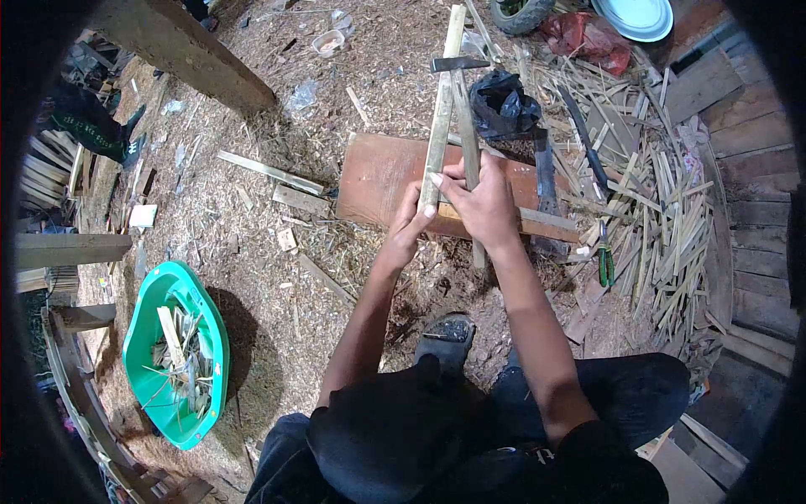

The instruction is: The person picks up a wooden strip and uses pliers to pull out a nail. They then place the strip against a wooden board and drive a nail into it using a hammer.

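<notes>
My left hand [410, 223] grips the lower part of a long pale wooden strip [442, 118] that points up and slightly right. My right hand [484, 197] is closed around the wooden handle of a hammer [464, 113], and its thumb touches the strip. The dark hammer head [459, 64] lies across the strip near its upper end. Beneath both hands is a reddish-brown board [378, 172] on the ground, with a narrow wooden piece [546, 223] along its near edge.
A green tub [220, 336] with wood scraps stands at left. Many thin strips [672, 252] are piled at right, near green-handled pliers [604, 256] and a long dark tool [583, 134]. A black plastic bag [502, 105] lies beyond the board. Another person's leg [92, 130] shows at upper left.
</notes>
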A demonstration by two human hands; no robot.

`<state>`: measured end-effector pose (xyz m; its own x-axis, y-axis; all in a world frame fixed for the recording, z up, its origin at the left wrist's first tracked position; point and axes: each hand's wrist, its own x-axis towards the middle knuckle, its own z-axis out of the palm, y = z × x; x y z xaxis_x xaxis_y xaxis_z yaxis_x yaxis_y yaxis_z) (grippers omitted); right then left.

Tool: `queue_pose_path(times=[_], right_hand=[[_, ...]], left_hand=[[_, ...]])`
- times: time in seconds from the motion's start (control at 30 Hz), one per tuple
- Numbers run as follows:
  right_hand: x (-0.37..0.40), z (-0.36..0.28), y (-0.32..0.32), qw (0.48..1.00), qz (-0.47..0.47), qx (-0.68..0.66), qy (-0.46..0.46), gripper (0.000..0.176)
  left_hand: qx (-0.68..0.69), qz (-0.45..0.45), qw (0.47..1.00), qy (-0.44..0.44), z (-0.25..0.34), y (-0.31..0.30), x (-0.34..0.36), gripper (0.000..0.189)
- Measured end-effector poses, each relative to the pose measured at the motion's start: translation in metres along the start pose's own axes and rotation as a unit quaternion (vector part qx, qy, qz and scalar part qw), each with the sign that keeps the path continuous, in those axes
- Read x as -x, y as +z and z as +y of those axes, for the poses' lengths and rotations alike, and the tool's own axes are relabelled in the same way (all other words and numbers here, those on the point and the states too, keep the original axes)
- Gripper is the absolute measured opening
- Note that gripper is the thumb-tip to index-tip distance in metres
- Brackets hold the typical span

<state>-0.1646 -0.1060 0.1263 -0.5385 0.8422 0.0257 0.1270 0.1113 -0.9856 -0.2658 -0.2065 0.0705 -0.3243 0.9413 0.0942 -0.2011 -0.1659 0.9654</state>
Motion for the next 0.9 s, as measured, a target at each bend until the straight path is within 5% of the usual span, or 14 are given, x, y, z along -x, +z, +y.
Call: queue_pose_path(times=[0.57, 0.77, 0.9], right_hand=[[-0.012, -0.007, -0.011, 0.994, 0.002, 0.108, -0.027, 0.033], [-0.027, 0.029, 0.002, 1.000, -0.013, -0.007, -0.011, 0.035], [-0.026, 0.024, -0.001, 0.998, -0.012, 0.041, -0.037, 0.035]], left_hand=[[-0.050, 0.025, 0.997, 0.044, -0.023, -0.013, -0.020, 0.044], [-0.050, 0.009, 0.999, -0.012, -0.026, -0.020, -0.019, 0.050], [-0.002, -0.006, 0.999, 0.041, -0.030, -0.022, -0.022, 0.056]])
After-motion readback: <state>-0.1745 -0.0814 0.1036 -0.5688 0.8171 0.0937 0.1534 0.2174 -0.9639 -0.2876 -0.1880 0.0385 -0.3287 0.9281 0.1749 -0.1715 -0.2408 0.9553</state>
